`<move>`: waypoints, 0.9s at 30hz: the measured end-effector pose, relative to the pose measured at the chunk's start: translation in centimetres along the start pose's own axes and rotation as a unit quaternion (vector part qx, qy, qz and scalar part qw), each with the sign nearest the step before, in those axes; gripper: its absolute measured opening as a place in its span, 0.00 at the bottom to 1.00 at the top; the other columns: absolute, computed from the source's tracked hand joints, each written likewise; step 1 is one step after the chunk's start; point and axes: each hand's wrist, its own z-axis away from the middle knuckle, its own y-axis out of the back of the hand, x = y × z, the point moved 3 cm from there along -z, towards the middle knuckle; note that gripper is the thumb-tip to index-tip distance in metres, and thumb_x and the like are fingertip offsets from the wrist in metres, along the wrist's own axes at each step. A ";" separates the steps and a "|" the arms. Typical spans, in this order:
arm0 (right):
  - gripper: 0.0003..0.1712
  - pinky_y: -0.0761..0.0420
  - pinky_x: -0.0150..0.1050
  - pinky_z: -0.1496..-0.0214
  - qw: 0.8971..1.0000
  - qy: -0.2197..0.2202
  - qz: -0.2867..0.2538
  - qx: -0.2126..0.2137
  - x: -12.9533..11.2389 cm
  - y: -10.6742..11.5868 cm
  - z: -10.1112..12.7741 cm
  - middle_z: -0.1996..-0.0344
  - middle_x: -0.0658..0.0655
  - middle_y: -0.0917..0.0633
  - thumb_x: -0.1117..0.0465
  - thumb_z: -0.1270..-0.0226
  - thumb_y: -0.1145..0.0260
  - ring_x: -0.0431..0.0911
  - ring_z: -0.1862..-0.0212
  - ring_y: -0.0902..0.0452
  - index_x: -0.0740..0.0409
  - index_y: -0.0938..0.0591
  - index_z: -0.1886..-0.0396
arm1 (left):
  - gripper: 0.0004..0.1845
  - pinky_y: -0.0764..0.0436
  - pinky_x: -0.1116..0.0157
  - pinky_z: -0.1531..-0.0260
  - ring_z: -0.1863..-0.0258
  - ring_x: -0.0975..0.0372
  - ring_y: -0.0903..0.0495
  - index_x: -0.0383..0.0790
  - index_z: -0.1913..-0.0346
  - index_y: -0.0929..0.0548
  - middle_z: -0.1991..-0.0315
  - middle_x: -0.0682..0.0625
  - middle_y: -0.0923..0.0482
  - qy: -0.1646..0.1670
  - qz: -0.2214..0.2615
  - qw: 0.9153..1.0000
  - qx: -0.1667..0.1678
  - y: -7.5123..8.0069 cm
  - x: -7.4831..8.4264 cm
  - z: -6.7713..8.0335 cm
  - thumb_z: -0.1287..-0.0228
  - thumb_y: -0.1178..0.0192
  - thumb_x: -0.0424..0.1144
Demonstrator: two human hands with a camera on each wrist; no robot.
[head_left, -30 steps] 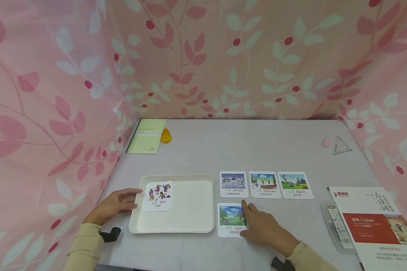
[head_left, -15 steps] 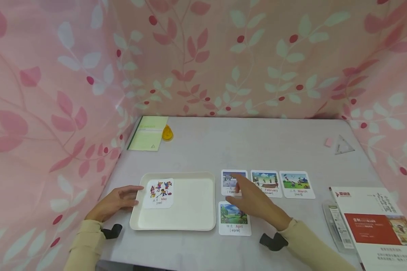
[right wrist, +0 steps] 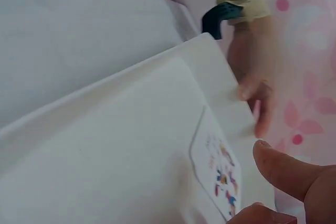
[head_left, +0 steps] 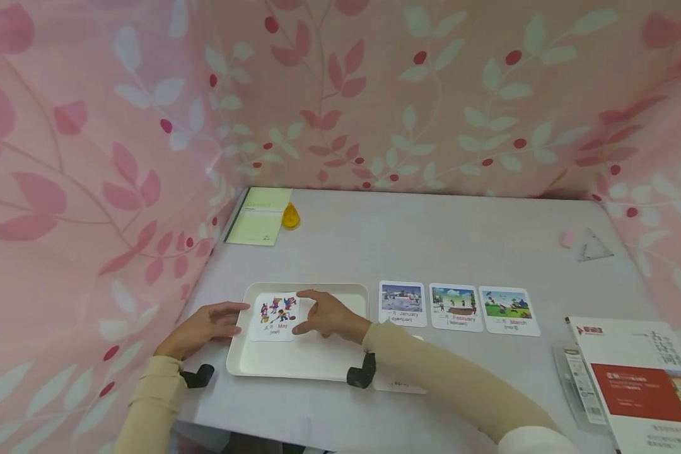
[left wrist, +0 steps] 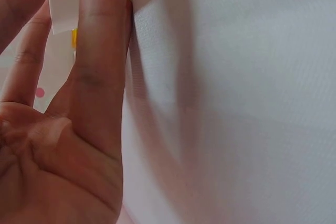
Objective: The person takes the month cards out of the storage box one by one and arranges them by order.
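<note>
May card (head_left: 276,316) in tray (head_left: 340,293): pick-up step. R hand (head_left: 325,314) fingers apart at edge, nothing clamped; L hand (head_left: 204,326) flat, steadying tray. Next: pinch, lift.

A picture card (right wrist: 220,174) lies in the white tray (right wrist: 105,145). Right hand (right wrist: 286,192) fingertips hover beside it, possibly touching; the left hand (right wrist: 252,72) rests at the tray's rim.

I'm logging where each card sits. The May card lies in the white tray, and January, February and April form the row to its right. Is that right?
Not quite: the head view shows the row as January, February and March, not April. The May card does lie in the white tray.
</note>
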 end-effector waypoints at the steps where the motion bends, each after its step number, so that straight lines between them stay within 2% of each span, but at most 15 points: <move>1: 0.48 0.28 0.33 0.77 1.000 0.001 0.010 0.005 0.2 -0.6 -0.6 0.68 0.55 0.21 0.63 0.46 0.17 0.42 0.77 0.31 0.50 0.27 0.25 | 0.34 0.16 0.59 0.51 0.39 0.47 0.21 0.35 0.28 0.27 0.33 0.32 0.27 -0.001 0.001 1.000 -0.001 -0.1 0.0 0.0 0.36 0.29 0.36; 5: 0.51 0.24 0.36 0.68 0.996 0.035 0.079 0.033 0.5 -2.3 -2.3 0.71 0.54 0.20 0.61 0.46 0.17 0.43 0.72 0.28 0.55 0.31 0.23 | 0.34 0.16 0.58 0.50 0.37 0.45 0.22 0.36 0.28 0.27 0.32 0.32 0.27 0.000 -0.013 1.000 0.007 -0.1 0.2 0.0 0.36 0.28 0.37; 8: 0.53 0.22 0.38 0.50 0.987 0.062 0.139 0.053 0.3 -2.8 -2.9 0.64 0.57 0.15 0.61 0.46 0.17 0.44 0.63 0.23 0.58 0.33 0.22 | 0.34 0.16 0.58 0.50 0.36 0.45 0.23 0.38 0.29 0.25 0.32 0.33 0.27 0.005 -0.020 1.000 0.012 0.0 0.3 0.0 0.36 0.28 0.38; 11: 0.55 0.24 0.43 0.42 0.978 0.068 0.185 0.063 0.2 -3.0 -3.0 0.51 0.60 0.15 0.62 0.49 0.16 0.47 0.55 0.22 0.57 0.34 0.22 | 0.34 0.16 0.59 0.49 0.36 0.45 0.24 0.38 0.29 0.25 0.32 0.34 0.27 0.006 -0.021 1.000 0.012 0.0 0.4 0.0 0.36 0.27 0.38; 12: 0.56 0.24 0.44 0.42 0.976 0.067 0.198 0.063 0.1 -3.1 -3.0 0.48 0.61 0.16 0.63 0.50 0.16 0.48 0.53 0.22 0.57 0.34 0.22 | 0.34 0.16 0.59 0.49 0.36 0.46 0.24 0.39 0.29 0.25 0.32 0.34 0.27 0.009 -0.019 1.000 0.014 0.0 0.4 0.0 0.37 0.27 0.38; 13: 0.57 0.23 0.45 0.44 0.974 0.066 0.209 0.060 0.1 -3.1 -3.0 0.50 0.61 0.16 0.63 0.50 0.15 0.49 0.53 0.22 0.56 0.35 0.21 | 0.34 0.16 0.59 0.49 0.35 0.45 0.24 0.39 0.29 0.25 0.32 0.34 0.27 0.010 -0.020 1.000 0.014 0.1 0.4 -0.1 0.37 0.27 0.38; 16: 0.61 0.23 0.46 0.43 0.970 0.062 0.227 0.057 0.0 -3.0 -2.8 0.48 0.61 0.18 0.63 0.54 0.14 0.50 0.50 0.22 0.56 0.36 0.21 | 0.33 0.17 0.60 0.49 0.34 0.44 0.25 0.39 0.29 0.25 0.32 0.34 0.27 0.005 -0.021 1.000 0.009 0.0 0.4 -0.2 0.36 0.28 0.38; 23: 0.63 0.25 0.50 0.35 0.969 0.061 0.233 0.052 0.1 -2.9 -2.7 0.41 0.64 0.19 0.63 0.56 0.13 0.56 0.41 0.22 0.60 0.37 0.21 | 0.34 0.17 0.61 0.49 0.32 0.43 0.28 0.38 0.29 0.25 0.31 0.34 0.28 0.003 -0.007 1.000 0.005 0.0 0.4 -0.1 0.37 0.27 0.38; 27: 0.62 0.22 0.48 0.39 0.968 0.060 0.235 0.062 0.2 -3.0 -2.6 0.41 0.64 0.22 0.62 0.57 0.12 0.55 0.46 0.21 0.61 0.37 0.22 | 0.35 0.16 0.59 0.49 0.33 0.43 0.27 0.36 0.28 0.27 0.31 0.33 0.28 0.003 0.005 1.000 0.003 -0.1 0.4 0.3 0.36 0.28 0.36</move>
